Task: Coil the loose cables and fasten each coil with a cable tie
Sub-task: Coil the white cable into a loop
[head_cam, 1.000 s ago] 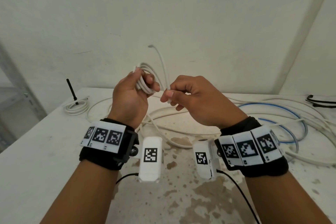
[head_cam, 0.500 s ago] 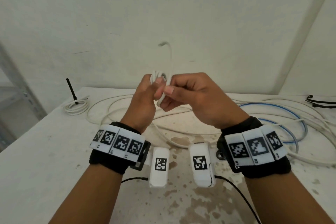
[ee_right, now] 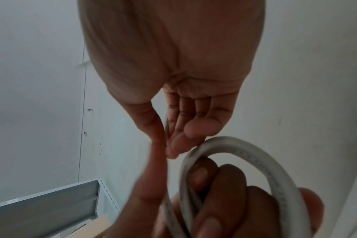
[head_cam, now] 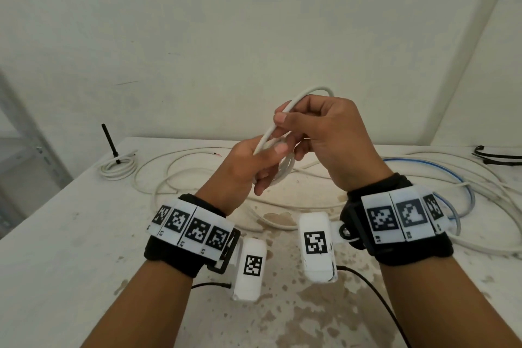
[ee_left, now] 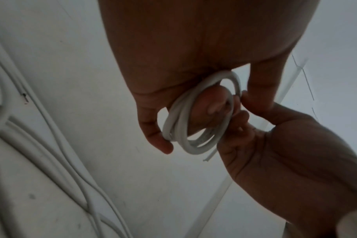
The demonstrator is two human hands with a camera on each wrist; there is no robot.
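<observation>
Above the table, my left hand (head_cam: 268, 167) grips a small coil of white cable (head_cam: 285, 171), wound in a few loops round its fingers (ee_left: 153, 136). The same coil (ee_left: 194, 127) shows plainly in the left wrist view. Just above it, my right hand (head_cam: 285, 121) pinches the cable's free end (head_cam: 310, 91) between thumb and forefinger; that end arcs up over the knuckles. The right wrist view shows the coil (ee_right: 255, 154) close below the right fingers (ee_right: 173, 145). No cable tie is in either hand.
A finished white coil with a black tie (head_cam: 118, 167) lies at the table's far left. Loose white cables (head_cam: 169, 169) and a blue cable (head_cam: 440, 171) sprawl across the back. Black cable ties (head_cam: 497, 155) lie far right. A metal shelf (head_cam: 17, 135) stands left.
My left hand has sunk lower with the coil. My right hand has risen above it, drawing the cable's free end up and over.
</observation>
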